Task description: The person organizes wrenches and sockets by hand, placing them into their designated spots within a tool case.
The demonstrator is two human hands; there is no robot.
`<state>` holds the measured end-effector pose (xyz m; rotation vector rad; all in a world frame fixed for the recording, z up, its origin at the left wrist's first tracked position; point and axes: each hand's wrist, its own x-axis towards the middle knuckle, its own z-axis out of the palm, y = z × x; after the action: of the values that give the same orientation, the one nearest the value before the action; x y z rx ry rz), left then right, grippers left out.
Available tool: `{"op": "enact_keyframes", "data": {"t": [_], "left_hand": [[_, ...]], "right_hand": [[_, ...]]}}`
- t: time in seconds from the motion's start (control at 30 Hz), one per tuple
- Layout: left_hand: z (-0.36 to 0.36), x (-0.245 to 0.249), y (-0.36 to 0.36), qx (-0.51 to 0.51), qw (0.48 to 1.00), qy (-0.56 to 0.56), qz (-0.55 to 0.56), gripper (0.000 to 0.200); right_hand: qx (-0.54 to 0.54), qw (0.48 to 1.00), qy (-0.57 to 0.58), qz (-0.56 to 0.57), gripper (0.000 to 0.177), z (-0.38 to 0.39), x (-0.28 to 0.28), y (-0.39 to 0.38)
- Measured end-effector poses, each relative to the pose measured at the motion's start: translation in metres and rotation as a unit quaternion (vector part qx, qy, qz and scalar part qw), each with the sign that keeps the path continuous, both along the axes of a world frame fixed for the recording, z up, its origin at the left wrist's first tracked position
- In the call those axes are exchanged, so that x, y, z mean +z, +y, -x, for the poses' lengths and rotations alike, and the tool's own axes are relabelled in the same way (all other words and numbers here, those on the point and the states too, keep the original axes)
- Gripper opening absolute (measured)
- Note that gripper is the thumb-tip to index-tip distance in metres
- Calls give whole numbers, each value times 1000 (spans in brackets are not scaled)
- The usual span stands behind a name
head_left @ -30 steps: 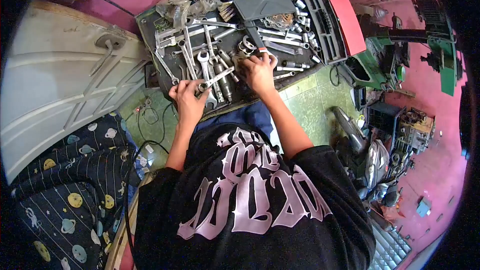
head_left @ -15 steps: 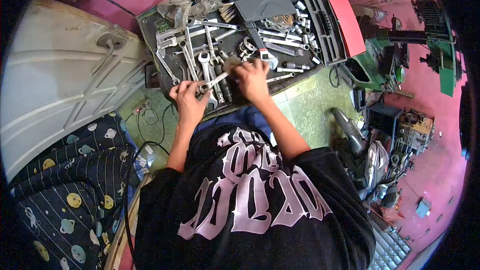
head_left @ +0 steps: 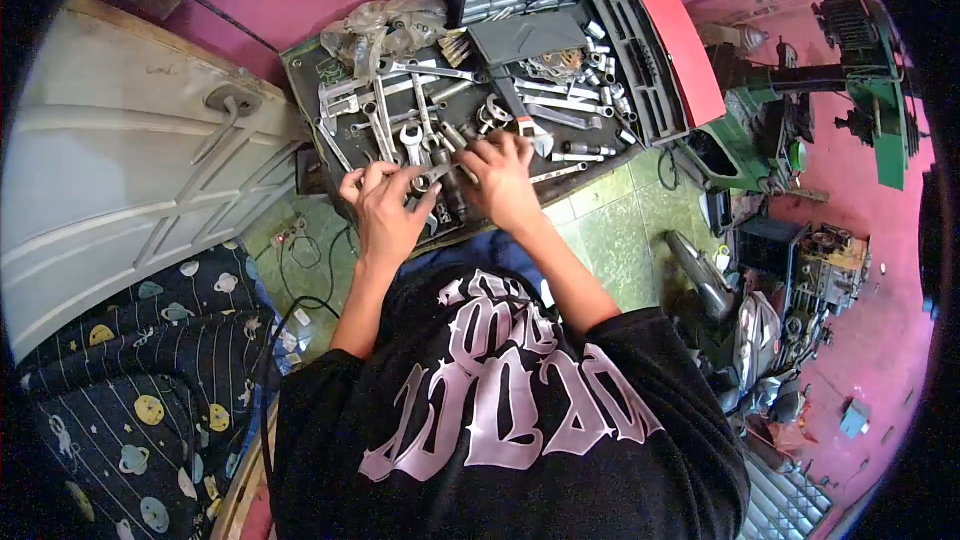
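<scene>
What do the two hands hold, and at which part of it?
A wrench: the left hand pinches its ring end; the right hand covers the other end, grip unclear.

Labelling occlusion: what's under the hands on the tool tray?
Left hand grips a wrench that right hand touches, above the dark tray; loose wrenches show around them. What lies beneath the palms is covered.

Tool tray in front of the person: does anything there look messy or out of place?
Yes. The wrenches lie criss-crossed in a loose heap across the tray, not in rows. A crumpled plastic bag sits on its far corner, and the red-lidded case beside it lies open.
</scene>
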<state>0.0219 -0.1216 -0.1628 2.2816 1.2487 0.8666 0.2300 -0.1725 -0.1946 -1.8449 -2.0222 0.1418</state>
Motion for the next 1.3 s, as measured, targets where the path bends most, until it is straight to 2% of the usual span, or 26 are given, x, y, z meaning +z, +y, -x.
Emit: {"op": "enact_keyframes", "data": {"t": [0.1, 0.27, 0.5, 0.57, 0.8, 0.93, 1.03, 1.3], "left_hand": [[-2, 7, 4, -4, 1000, -6, -19, 29], [-7, 22, 6, 6, 999, -31, -18, 29], [-8, 43, 16, 38, 997, -72, -15, 35], [-8, 35, 20, 48, 997, -58, 4, 34], [-21, 45, 42, 42, 996, -70, 46, 27], [-34, 62, 62, 29, 995, -80, 44, 21], [-46, 94, 78, 22, 991, -134, 18, 16], [-77, 181, 114, -16, 981, -193, -26, 16]], "right_hand": [[-10, 1000, 19, 10, 38, 5, 2, 6], [20, 999, 14, -46, 34, 2, 8, 15], [21, 996, 50, -71, 32, 7, 51, 24], [32, 995, 69, -63, 41, 5, 57, 30], [38, 986, 123, -103, 17, 6, 118, 62], [30, 982, 142, -119, 20, 2, 149, 80], [11, 980, 149, -132, 20, -4, 179, 94], [9, 958, 188, -216, 26, -28, 259, 136]]}}
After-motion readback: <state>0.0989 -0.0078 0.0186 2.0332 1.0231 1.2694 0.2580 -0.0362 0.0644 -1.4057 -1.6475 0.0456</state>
